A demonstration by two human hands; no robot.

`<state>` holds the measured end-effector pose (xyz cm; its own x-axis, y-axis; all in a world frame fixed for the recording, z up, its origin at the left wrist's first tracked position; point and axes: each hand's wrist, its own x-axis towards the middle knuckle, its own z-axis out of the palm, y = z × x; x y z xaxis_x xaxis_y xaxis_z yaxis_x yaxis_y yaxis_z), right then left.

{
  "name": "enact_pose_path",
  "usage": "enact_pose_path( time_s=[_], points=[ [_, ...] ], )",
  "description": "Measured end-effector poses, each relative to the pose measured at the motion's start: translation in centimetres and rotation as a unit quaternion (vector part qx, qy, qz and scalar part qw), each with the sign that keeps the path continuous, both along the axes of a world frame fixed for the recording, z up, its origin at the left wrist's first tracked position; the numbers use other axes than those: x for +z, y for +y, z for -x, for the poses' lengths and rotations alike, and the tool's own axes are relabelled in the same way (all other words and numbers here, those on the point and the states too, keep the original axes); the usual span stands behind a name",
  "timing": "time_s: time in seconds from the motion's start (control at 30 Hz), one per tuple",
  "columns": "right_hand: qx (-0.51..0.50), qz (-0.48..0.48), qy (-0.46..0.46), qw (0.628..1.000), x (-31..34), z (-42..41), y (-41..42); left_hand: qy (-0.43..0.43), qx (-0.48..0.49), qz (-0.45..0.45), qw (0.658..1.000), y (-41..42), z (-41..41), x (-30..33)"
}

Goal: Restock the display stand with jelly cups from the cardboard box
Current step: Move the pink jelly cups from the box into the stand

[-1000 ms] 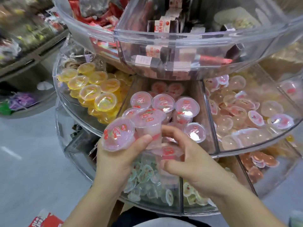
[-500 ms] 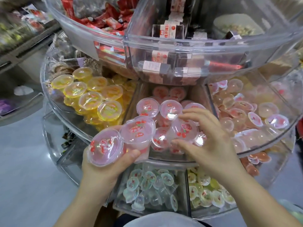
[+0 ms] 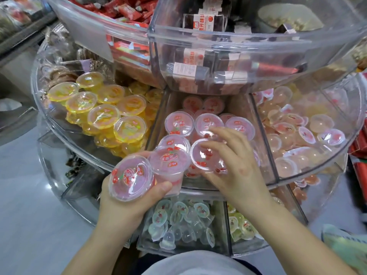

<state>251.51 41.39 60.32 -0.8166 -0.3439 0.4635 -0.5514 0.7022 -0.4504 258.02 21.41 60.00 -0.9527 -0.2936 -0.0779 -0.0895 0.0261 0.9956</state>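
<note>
1. While two pink jelly cups [image 3: 151, 171] are held side by side in the left hand [image 3: 127, 197], their lids are tilted up toward the camera and their bases point down and away; the thumb is curled round the front of them.
2. Both cups are kept just outside the front wall of the display stand [image 3: 218, 187], at its middle tier.
3. A third pink cup [image 3: 206, 155] is pinched by the right hand [image 3: 236, 165], with spread fingers [image 3: 218, 133] over its far rim and the thumb at its near side; it lies lid-up inside the centre compartment, among other pink cups [image 3: 179, 123].
4. Reach from above is limited by the clear upper tier [image 3: 248, 42], where red packets [image 3: 129, 12] and dark wrapped bars [image 3: 190, 70] are kept.
5. Yellow jelly cups [image 3: 103, 116] are stacked in the left compartment, and small pale jellies [image 3: 301, 133] are heaped loosely in the right one.
6. Small green-lidded jellies [image 3: 178, 221] are held in the lower tier.
</note>
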Motion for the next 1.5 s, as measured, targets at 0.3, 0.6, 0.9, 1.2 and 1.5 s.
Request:
enact_pose_path(
  time_s=[0.3,0.6,0.9,1.2,1.5],
  points=[
    [-0.042,0.013,0.042,0.998,-0.5,-0.9,0.1,0.085,-0.05,-0.003,0.995,0.4,0.5,0.3],
    [-0.035,0.0,0.043,0.998,-0.8,-1.1,0.2,0.081,-0.066,0.013,0.994,0.3,0.1,0.2],
    [-0.012,0.027,0.014,0.999,-0.6,-1.5,1.1,0.074,-0.07,0.011,0.995,0.9,-0.2,0.0],
    [0.102,0.134,-0.091,0.982,1.4,-3.0,2.0,0.109,-0.093,0.041,0.989,2.8,-0.1,0.8],
    [0.119,0.269,-0.246,0.923,2.6,-3.2,4.3,0.115,-0.175,0.05,0.977,7.0,0.1,1.8]
  ],
)
